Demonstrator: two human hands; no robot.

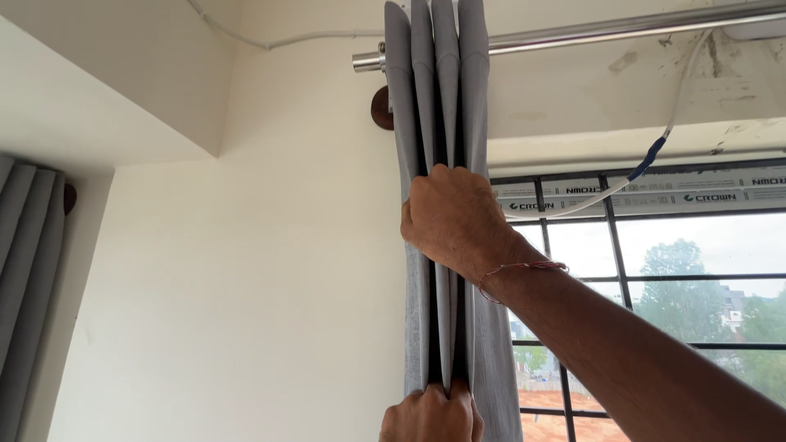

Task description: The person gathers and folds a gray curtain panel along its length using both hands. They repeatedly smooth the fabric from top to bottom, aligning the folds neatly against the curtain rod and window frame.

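At the left end of the metal curtain rod (pixel 622 26), beside the window, a grey curtain (pixel 438 106) is seen gathered into tight vertical pleats. The bundle is held by two hands. The right hand (pixel 454 221) is closed around the folds about halfway up the visible length, its arm entering from the lower right with a thin red thread bracelet (pixel 524 268) at the wrist; the fingers are wrapped round the far side of the cloth and pressed together on it. The left hand (pixel 430 413) is seen only in part at the bottom edge of the view, directly below the right one, and its grip is likewise closed, the pleats being pinched between its fingers.

The long axis of the curtain runs straight up and down, from the rod above to beyond the lower edge of the picture. Both hands lie on that axis, one above the other, the right being the nearer to the rod. A round brown bracket (pixel 381 108) carries the rod just behind the curtain's top. A white cable (pixel 655 147) with a blue section hangs across the barred window (pixel 655 278) to the right. A second grey curtain (pixel 29 278) hangs at the far left, well apart.
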